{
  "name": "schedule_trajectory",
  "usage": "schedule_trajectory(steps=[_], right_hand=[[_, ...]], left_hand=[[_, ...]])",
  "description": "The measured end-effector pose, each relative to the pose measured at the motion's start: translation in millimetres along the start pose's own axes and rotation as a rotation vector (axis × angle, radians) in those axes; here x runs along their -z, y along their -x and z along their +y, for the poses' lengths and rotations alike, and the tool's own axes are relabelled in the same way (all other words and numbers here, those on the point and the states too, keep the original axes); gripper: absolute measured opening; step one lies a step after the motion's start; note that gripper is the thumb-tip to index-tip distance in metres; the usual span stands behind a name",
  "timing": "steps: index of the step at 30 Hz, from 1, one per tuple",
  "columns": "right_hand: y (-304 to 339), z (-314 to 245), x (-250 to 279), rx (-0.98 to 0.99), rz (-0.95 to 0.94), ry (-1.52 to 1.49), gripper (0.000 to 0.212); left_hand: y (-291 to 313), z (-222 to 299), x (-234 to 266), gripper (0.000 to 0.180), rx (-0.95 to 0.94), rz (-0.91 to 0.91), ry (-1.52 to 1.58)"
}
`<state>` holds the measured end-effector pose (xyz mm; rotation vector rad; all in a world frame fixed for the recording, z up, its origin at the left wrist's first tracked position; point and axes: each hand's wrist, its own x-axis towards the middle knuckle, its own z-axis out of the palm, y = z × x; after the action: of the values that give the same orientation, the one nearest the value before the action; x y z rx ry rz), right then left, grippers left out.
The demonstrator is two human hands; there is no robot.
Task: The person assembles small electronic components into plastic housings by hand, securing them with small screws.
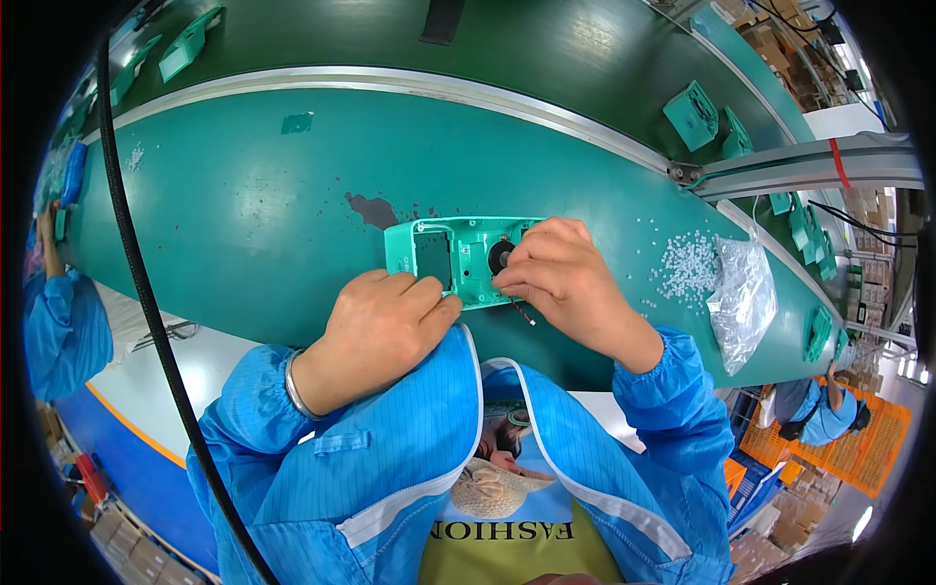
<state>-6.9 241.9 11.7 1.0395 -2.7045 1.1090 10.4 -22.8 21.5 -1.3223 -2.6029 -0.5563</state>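
A teal plastic housing with a square opening and a black round part lies on the green work surface. My left hand rests against its near edge, fingers curled on the rim. My right hand covers its right end, fingertips pinched at the black round part, where thin wires trail out toward me. Both forearms wear blue sleeves.
Small white pellets are scattered beside a clear plastic bag to the right. More teal housings ride the belt behind the metal rail. A black cable hangs on the left. Other workers in blue sit at far left and lower right.
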Motion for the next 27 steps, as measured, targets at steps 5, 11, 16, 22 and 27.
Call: schedule_trajectory(steps=[5, 11, 16, 22, 27], right_hand=[[-3, -6, -2, 0.003, -0.038, 0.045, 0.014], [-6, 0, 1, -0.039, -0.104, 0.016, 0.010], [-6, 2, 2, -0.074, -0.130, -0.055, 0.008], [-6, -2, -1, -0.068, -0.110, 0.004, 0.008], [-7, -10, -1, 0.000, -0.088, 0.126, 0.008]], left_hand=[[1, 1, -1, 0.020, 0.008, -0.007, 0.001], [2, 2, -2, 0.021, 0.011, -0.011, -0.004], [2, 2, -3, 0.022, 0.013, -0.001, -0.002], [1, 2, -4, 0.021, 0.014, 0.002, -0.005], [2, 4, -6, 0.021, 0.019, 0.022, 0.009]])
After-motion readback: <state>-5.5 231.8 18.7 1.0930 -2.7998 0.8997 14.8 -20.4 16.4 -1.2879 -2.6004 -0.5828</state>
